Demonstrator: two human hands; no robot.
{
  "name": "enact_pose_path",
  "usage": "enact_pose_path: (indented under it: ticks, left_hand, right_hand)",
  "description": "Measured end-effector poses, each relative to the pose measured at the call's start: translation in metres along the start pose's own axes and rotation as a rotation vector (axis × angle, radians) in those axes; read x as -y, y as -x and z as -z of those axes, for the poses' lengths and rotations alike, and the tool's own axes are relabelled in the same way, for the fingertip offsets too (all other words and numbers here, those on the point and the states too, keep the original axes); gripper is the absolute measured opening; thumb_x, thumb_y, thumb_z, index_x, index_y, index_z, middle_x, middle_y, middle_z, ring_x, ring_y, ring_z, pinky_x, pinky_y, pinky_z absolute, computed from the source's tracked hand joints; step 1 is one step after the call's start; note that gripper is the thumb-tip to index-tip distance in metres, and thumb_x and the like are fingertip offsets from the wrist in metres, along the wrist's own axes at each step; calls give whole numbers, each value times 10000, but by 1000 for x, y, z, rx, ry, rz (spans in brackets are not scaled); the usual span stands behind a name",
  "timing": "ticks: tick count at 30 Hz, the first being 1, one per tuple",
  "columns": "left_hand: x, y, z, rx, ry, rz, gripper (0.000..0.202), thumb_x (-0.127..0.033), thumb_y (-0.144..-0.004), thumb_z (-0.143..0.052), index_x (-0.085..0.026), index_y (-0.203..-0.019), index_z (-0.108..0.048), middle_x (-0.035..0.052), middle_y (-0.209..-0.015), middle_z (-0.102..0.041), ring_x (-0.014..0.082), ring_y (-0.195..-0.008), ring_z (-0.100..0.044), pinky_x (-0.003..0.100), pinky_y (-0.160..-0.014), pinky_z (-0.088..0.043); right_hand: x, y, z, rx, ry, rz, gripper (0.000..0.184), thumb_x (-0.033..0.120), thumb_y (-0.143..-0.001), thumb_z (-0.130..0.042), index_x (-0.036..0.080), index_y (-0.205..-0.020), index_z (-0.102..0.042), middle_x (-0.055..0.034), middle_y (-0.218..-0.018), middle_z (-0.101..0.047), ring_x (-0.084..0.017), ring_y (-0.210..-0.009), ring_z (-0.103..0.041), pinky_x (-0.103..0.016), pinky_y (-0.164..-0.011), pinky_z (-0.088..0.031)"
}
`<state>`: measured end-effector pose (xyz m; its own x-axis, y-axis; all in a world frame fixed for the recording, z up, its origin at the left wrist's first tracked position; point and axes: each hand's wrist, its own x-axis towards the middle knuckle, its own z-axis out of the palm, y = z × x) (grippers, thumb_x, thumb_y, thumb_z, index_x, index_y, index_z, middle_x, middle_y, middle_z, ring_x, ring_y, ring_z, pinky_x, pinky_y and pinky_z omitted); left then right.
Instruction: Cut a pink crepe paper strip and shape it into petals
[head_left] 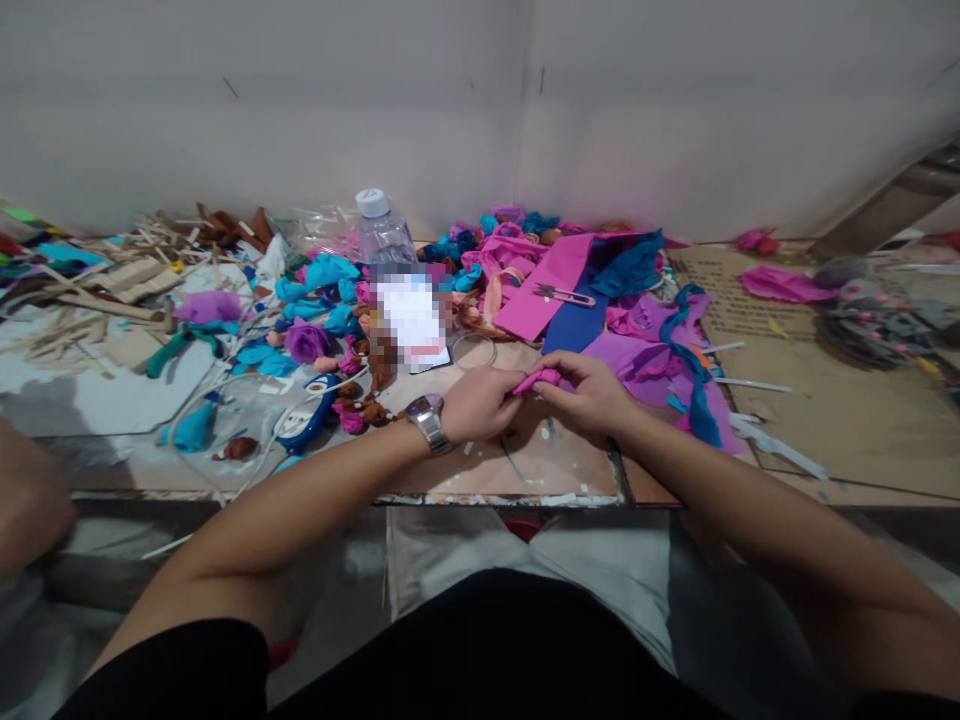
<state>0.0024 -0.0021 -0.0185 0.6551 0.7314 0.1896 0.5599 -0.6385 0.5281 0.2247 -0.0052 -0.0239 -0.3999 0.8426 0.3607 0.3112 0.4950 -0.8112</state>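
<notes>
Item: pink paper (537, 380), mid-surface (570, 470), pinched between our left hand (480, 402) and right hand (592, 392), both grips clenched on it. Scissors (564, 294) at 12 o'clock; bottle (382, 232) at 11. We judge a tight, even twist, fingertips close, serves best.

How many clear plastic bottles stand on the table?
1. The bottle stands at the back near the wall, beyond the left hand; the paper heaps may hide others.

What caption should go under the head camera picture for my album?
Left hand and right hand pinch a pink paper roll beside scattered paper flowers and a bottle.
</notes>
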Motion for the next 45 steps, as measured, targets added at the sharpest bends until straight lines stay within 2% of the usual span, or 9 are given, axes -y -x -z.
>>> enact_pose_path:
  ticks: [5,8,11,16,27,34,37,42,45]
  left_hand:
    - [-4,-1,5,220,702,114,576,-713,-1018,-410,-170,-994,-602,50,-829,-670,182,-744,-632,306,-686,-494]
    - [-4,-1,2,282,848,178,581,-749,-1000,-420,-185,-964,-555,3,-729,-568,146,-640,-558,288,-606,-471]
    - [-4,0,2,245,759,152,530,-705,-1020,-436,-191,-932,-530,-22,-697,-528,124,-606,-517,264,-586,-444]
    - [-6,-1,7,184,549,105,558,-687,-1033,-419,-175,-875,-576,5,-713,-613,126,-632,-548,247,-588,-405]
    - [-11,1,12,238,422,123,513,-663,-1023,-457,-177,-925,-589,23,-754,-678,153,-647,-608,268,-603,-418]
    - [-16,1,9,132,-33,72,259,-363,-1041,-441,-177,-1034,-621,115,-975,-728,237,-824,-652,332,-732,-446]
    - [-14,0,11,183,99,58,269,-328,-1051,-398,-178,-993,-614,93,-942,-717,217,-809,-635,331,-757,-458]
    - [-9,0,17,343,596,104,508,-619,-1059,-371,-165,-943,-568,39,-815,-629,160,-719,-592,289,-677,-491]
    - [-8,1,17,382,688,146,557,-682,-1047,-351,-171,-927,-537,6,-747,-565,135,-656,-552,261,-611,-475]
  right_hand:
    - [-1,1,8,10,153,152,157,241,-878,-699,229,-1019,-768,-41,-977,-813,-219,-883,-759,-330,-842,-575]
    - [0,1,11,19,169,189,160,238,-868,-694,228,-1010,-766,-40,-977,-819,-217,-871,-766,-325,-839,-582]
    - [1,1,12,25,136,147,159,227,-851,-690,214,-990,-766,-33,-947,-817,-209,-838,-762,-310,-798,-581]
    - [1,1,11,21,81,62,157,230,-835,-702,201,-972,-773,-20,-899,-807,-201,-809,-748,-289,-750,-569]
    - [2,3,9,14,233,112,174,218,-815,-710,215,-971,-786,-21,-907,-818,-206,-786,-756,-300,-745,-556]
    - [0,3,7,13,242,100,179,214,-821,-716,218,-985,-789,-21,-925,-819,-217,-820,-765,-302,-753,-549]
    - [1,2,9,24,209,81,164,217,-832,-713,209,-978,-787,-17,-900,-812,-203,-793,-751,-289,-734,-542]
    - [2,2,13,64,160,110,172,214,-830,-697,194,-977,-783,-21,-917,-814,-191,-809,-749,-272,-771,-549]
    - [2,2,13,86,126,90,173,224,-832,-702,187,-979,-784,-30,-913,-812,-190,-814,-745,-268,-775,-544]
